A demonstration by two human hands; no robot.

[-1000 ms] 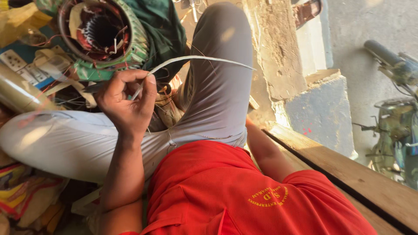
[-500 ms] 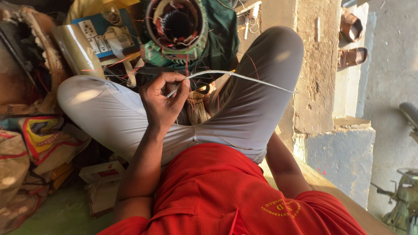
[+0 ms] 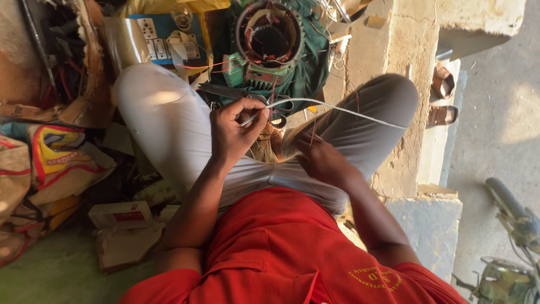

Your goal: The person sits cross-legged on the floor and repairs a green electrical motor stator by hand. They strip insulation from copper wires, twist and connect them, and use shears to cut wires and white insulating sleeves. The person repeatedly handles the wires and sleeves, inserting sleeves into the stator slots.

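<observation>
Two bare hands work over the lap of a person in a red shirt (image 3: 270, 253) and pale grey trousers (image 3: 163, 124), seated cross-legged. Nearest the shirt, the right hand (image 3: 322, 160) rests on the inner thigh with its fingers curled down toward the gap between the legs; whether those fingers grip anything cannot be told. Just to the left of it and a little higher, the left hand (image 3: 233, 132) has thumb and fingertips pressed together, pinching one end of a long thin white strip (image 3: 337, 108). From that pinch the strip arcs across above the right hand and runs out over the right knee, its far end free in the air. Just beyond the left hand, a pair of dark metal scissors (image 3: 230, 92) lies by the knees. Further still from the left hand stands a round electric motor stator with copper windings in a green housing (image 3: 270, 42). To the left of the stator lies a blue switchboard with white sockets (image 3: 154, 36).
</observation>
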